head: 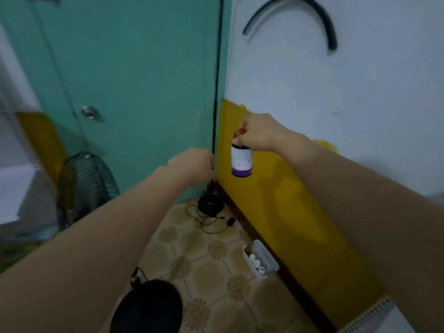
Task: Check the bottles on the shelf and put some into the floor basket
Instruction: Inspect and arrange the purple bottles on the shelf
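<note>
In the head view I read the right hand point(260, 135) raised before the yellow wall band point(288, 200), its fingers clamped on the cap end of a brown bottle point(241, 161) with a white and purple label, which hangs upright in the air. The left hand point(193, 165) sits left of the bottle, just beside a black pole point(217, 92), fingers curled away from the camera; I cannot tell whether they grip anything. The white floor basket point(269, 260) lies nearer, at the wall's foot, with white-capped bottles inside.
</note>
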### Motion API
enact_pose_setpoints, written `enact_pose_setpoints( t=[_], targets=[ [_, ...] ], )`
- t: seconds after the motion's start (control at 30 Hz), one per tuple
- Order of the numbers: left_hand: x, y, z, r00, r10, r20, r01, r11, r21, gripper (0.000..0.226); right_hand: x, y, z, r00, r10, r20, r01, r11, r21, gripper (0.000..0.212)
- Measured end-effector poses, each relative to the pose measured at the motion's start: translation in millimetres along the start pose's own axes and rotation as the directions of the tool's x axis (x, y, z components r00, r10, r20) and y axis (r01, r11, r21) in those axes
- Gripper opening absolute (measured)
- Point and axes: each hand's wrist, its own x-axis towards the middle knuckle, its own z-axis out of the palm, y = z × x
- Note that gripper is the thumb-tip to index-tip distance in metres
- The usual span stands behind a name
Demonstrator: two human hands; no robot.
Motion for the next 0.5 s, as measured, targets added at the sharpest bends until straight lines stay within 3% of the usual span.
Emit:
enact_pose_setpoints(
  t=[0.17, 0.5],
  targets=[
    [92, 5, 15, 0.982, 0.170, 0.079, -0.172, 0.985, 0.014, 0.035, 53, 41, 13, 0.985, 0.172, 0.012, -0.171, 0.984, -0.044, 0.042],
    [265, 66, 96, 0.887, 0.397, 0.235, -0.397, 0.916, -0.048, 0.016, 136, 181, 59, 0.883, 0.460, 0.097, -0.461, 0.887, -0.015, 0.026]
  ],
)
